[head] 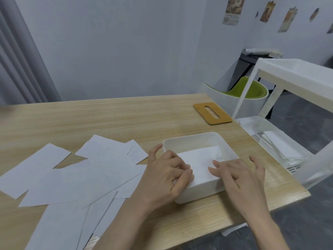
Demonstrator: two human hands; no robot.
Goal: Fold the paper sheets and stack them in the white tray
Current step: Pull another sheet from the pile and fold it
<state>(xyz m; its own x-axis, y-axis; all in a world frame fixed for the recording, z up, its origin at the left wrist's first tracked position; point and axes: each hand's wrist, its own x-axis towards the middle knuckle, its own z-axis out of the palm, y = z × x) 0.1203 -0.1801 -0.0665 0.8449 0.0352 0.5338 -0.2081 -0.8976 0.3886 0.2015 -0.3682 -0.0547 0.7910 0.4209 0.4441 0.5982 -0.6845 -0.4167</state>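
While hands (201, 175) flank it, folded sheet (198, 160) fills tray (191, 139).

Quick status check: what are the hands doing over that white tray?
Left hand and right hand both on folded paper inside white tray. Unfolded sheets wait on table. Nothing in the way.

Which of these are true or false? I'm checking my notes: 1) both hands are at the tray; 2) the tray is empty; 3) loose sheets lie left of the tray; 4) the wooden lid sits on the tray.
1) Both hands, left hand and right hand, are at the white tray: true.
2) False: a folded paper lies inside.
3) Loose sheets lie left of the tray: true.
4) False: the wooden lid lies on the table, apart from the tray.
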